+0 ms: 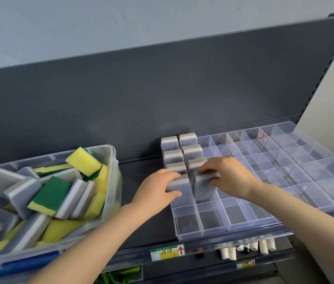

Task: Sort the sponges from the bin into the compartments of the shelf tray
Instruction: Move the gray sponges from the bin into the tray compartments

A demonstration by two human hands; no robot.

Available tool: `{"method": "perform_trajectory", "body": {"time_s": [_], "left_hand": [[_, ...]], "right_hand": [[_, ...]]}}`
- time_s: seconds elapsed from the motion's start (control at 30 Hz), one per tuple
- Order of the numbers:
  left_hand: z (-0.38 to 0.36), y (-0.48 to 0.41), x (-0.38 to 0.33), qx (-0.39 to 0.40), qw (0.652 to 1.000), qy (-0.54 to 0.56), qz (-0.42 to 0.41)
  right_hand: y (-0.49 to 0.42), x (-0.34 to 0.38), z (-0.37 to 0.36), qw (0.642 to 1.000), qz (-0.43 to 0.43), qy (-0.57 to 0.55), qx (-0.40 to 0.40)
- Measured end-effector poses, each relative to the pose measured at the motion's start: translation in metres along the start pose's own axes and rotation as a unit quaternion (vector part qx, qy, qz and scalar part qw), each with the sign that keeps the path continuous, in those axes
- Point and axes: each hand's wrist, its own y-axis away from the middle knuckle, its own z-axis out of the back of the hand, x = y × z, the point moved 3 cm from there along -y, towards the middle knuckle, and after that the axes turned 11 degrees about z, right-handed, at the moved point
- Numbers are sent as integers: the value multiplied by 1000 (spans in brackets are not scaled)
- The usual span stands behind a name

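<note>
**Sponge sorting, early stage: two grey sponges going into the tray**

At the front edge of the shelf [141, 212] a label [167, 252] sits just below the tray [223, 234]. The compartments along the tray's near edge hold nothing.

Just beyond that row both hands work side by side. The left hand [157, 187] grips the left sponge [179, 188], thumb on its near face and fingers curled over its top. This sponge stands on edge in the tray's leftmost column. The right hand [229, 177] pinches the right sponge [204, 187] from above, clamped on its upper edge. It stands on edge with a slight tilt in the next column. Both appear partly lowered into their compartments; whether they are fully seated cannot be told.

Beyond the hands, six sponges [191, 151], all grey, stand on edge in two columns of three. They run up to the tray's far-left corner, one to a compartment. No sponge shows in the rest of the tray, out to its right and far edges.

The bin [112, 160] sits at the left end of the shelf, well apart from the tray. It is heaped with grey sponges [21, 196] and yellow sponges [83, 160] backed in green.

Judged from this layout, the task is in its early part. Six sponges are placed and two are going in, all of one kind. No yellow one is sorted, and most compartments and most of the bin's load remain.
</note>
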Motion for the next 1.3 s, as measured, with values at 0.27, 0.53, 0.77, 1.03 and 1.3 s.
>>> {"method": "perform_trajectory", "body": {"time_s": [0.27,0.53,0.77,1.03,1.3], "left_hand": [[-12,-5,2,17,999,-32,4],[-21,-2,1,10,999,-49,-6],[-19,0,2,16,999,-43,1],[-14,5,0,20,999,-37,8],[10,11,0,15,998,-66,16]], "right_hand": [[2,-6,-19,1000,-9,10,22],[5,-5,-29,1000,-13,0,8],[13,-6,-27,1000,-23,2,2],[13,-1,-21,1000,-7,6,-5],[19,-3,2,999,-8,-8,-33]]}}
